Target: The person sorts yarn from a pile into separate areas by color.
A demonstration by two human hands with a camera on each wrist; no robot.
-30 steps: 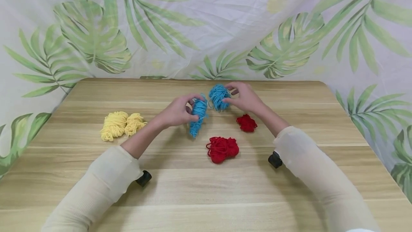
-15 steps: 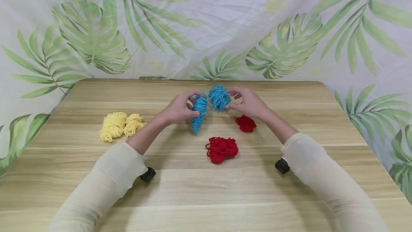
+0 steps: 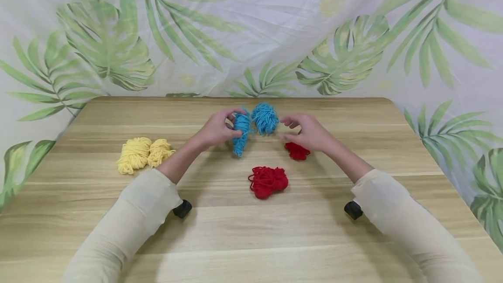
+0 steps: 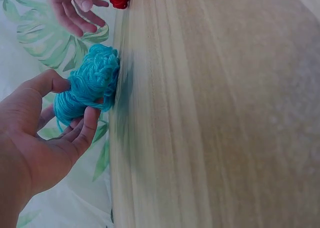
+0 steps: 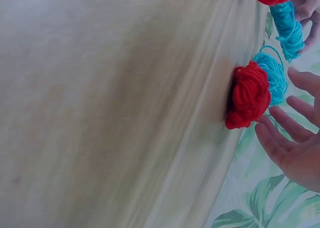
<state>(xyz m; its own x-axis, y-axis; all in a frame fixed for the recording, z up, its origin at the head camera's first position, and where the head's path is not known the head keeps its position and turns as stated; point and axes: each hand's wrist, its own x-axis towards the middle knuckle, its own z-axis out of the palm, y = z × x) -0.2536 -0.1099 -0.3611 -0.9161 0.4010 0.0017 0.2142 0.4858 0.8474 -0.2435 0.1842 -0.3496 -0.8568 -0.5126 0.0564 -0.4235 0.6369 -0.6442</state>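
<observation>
My left hand [image 3: 217,129] grips a long blue yarn skein [image 3: 241,125], thumb on the near side and fingers over its top. In the left wrist view that skein [image 4: 90,83] sits between the thumb and curled fingers, its lower end close over the wood. To its right rests a rounder blue yarn ball [image 3: 265,119]. Just right of the ball, my right hand [image 3: 308,131] hovers with fingers loosely bent and nothing in them. Under its fingertips lies a small red yarn bundle [image 3: 297,152], partly covered in the head view. The right wrist view shows this red bundle [image 5: 250,95] overlapping the blue ball.
A larger red yarn bundle [image 3: 268,182] lies nearer on the wooden table [image 3: 251,230]. Two yellow yarn bundles, a bigger one [image 3: 134,154] and a smaller one [image 3: 160,152], sit side by side at the left. A leaf-print cloth [image 3: 259,25] hangs behind the table's far edge.
The right hand has let go of the blue ball and drawn back to the right and nearer. The left hand still holds the blue skein, its lower end shifted slightly farther back.
</observation>
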